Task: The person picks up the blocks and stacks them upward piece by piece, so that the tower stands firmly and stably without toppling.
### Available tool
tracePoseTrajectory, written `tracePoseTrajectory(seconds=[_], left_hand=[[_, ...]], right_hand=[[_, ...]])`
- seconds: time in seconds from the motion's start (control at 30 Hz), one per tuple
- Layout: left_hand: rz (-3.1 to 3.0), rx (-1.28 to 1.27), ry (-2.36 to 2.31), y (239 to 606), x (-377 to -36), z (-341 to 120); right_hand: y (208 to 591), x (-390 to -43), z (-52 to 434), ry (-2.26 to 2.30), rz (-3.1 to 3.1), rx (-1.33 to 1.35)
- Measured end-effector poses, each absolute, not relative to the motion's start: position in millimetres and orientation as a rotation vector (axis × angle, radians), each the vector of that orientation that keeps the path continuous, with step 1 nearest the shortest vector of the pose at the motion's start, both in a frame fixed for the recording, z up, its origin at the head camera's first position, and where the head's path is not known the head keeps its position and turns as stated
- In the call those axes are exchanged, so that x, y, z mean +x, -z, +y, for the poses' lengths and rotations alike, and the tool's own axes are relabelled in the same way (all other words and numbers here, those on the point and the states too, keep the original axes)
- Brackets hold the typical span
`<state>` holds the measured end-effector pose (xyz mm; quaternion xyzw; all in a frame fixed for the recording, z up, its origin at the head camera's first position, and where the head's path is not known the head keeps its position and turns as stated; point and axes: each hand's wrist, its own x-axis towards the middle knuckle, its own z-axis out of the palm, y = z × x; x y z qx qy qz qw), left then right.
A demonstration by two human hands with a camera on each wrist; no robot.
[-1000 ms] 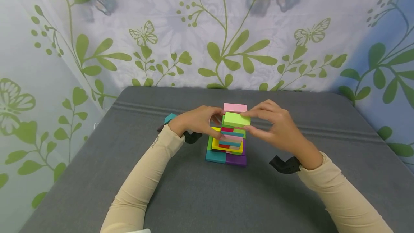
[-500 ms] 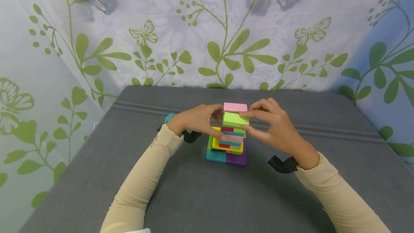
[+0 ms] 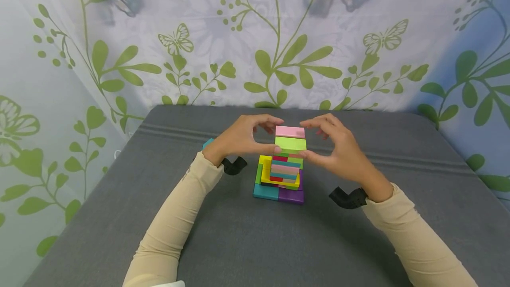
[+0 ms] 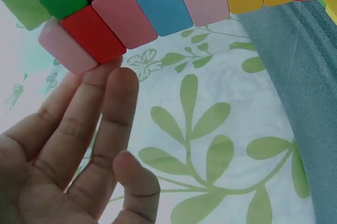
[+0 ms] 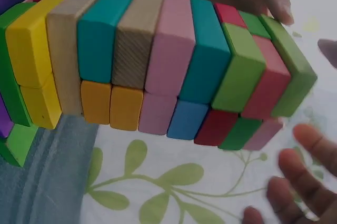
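Note:
A tower of coloured wooden blocks (image 3: 283, 168) stands on the grey table, on a wider base of flat blocks. Its top layer shows a light green block (image 3: 291, 144) in front and a pink block (image 3: 290, 132) behind. My left hand (image 3: 248, 135) is at the top's left side, thumb by the green block's front corner; in the left wrist view its extended fingertips (image 4: 117, 77) reach the pink block's end (image 4: 67, 48). My right hand (image 3: 334, 145) curves loosely around the right side, holding nothing; in the right wrist view its fingers (image 5: 310, 176) are apart from the tower.
A teal object (image 3: 208, 143) lies behind my left wrist, mostly hidden. Black wrist mounts (image 3: 349, 198) stick out below both hands. Behind the grey table (image 3: 247, 242) hangs a leaf-patterned curtain (image 3: 223, 48).
The light green block, earlier pinched in my right hand, now lies on the tower top beside the pink one. My right fingers have let go. My left hand has risen to the top layer.

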<state>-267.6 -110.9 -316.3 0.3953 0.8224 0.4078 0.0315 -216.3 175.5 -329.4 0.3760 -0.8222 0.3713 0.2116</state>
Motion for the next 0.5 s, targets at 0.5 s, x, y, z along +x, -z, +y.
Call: tracePoseTrajectory(seconds=[0.5], left_hand=[[2.519,1.249,-1.306,317.9,-268.4,-109.7]], right_hand=[[336.2,-222.1,176.9,-1.249,-2.420,0.986]])
